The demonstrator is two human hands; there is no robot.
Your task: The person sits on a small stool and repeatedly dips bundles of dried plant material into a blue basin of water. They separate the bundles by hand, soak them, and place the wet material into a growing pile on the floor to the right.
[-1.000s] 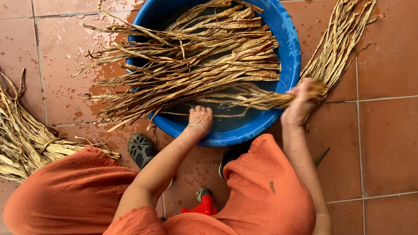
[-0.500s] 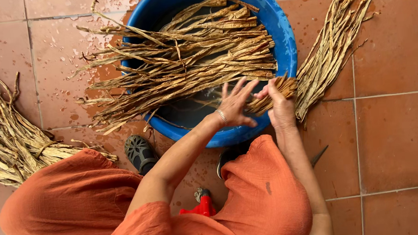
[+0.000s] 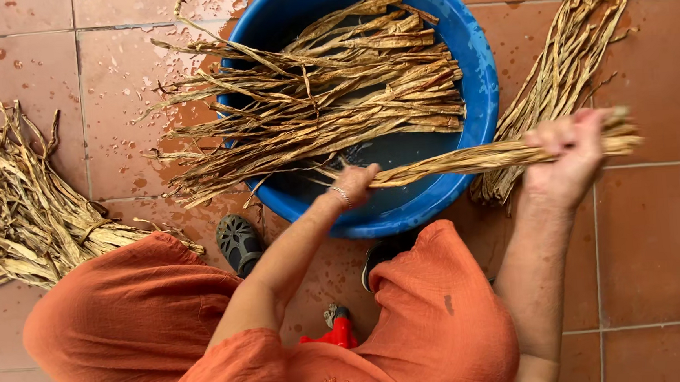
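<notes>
Terracotta floor (image 3: 659, 258) tiles, splashed dark with wet around a blue basin (image 3: 482, 88). Across the basin, a thick lay of dried tan strips (image 3: 327, 105), ends poking out over the left rim; a little water (image 3: 403, 199) showing at the near side. Between the two hands, one bundle (image 3: 464, 160) stretched level over the basin's near right rim. Left hand (image 3: 359, 183) over the basin, grip closed round the bundle's inner end. Right hand (image 3: 566, 157) beyond the rim, blurred with motion, grip clenched round the outer part, a short tail sticking out past the fist. Left pile (image 3: 19, 218) of like strips on the tiles, well apart from the basin; right pile (image 3: 560, 67) just beside its right wall, behind the right hand. Sandal (image 3: 238, 240) planted near the basin's front edge.

Looks like drawing one bundle taut and free of the rest. To do it well:
- Hold both grips firm and in line, so the strips lie parallel.
- Pull along the length, never across; such strips probably crack at a kink.
- Lift clear of the rim rather than dragging over it.
- Watch for stray strands from the basin snagging on the inner end.
- Let drips fall inside the basin; wet tiles likely slick underfoot.
</notes>
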